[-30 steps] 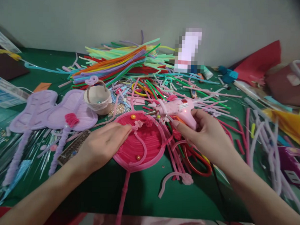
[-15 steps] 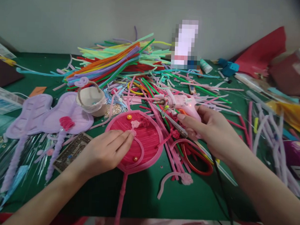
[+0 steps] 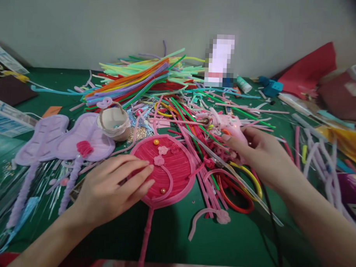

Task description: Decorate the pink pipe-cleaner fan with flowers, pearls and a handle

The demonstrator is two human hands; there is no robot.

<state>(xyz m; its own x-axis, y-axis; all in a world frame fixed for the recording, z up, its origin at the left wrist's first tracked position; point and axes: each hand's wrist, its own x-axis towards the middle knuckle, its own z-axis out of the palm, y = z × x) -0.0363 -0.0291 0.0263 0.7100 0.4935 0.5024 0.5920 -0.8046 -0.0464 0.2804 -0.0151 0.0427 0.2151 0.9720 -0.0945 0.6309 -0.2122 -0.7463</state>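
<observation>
A round red fan (image 3: 181,168) with a pink rim lies in front of me, its wrapped handle (image 3: 147,233) pointing toward me. Small pink flowers (image 3: 158,160), a curved pink stem and gold beads (image 3: 156,142) sit on its face. My left hand (image 3: 113,185) rests at the fan's left edge, fingers apart and holding nothing. In my right hand (image 3: 261,154) is a pink glue gun (image 3: 232,125), its nozzle pointing left above the pile of pipe cleaners. Red- and yellow-handled scissors (image 3: 236,207) lie below that hand.
Colourful pipe cleaners (image 3: 133,81) are heaped at the back. Two lilac fans (image 3: 43,138) and a small basket (image 3: 114,123) stand to the left. A loose pink flower stem (image 3: 204,212) lies right of the fan. A black cord (image 3: 273,214) hangs from the glue gun.
My left hand has let go of the pink flower on the fan and drawn back leftward, its fingers spreading. My right hand has shifted slightly right and down with the glue gun.
</observation>
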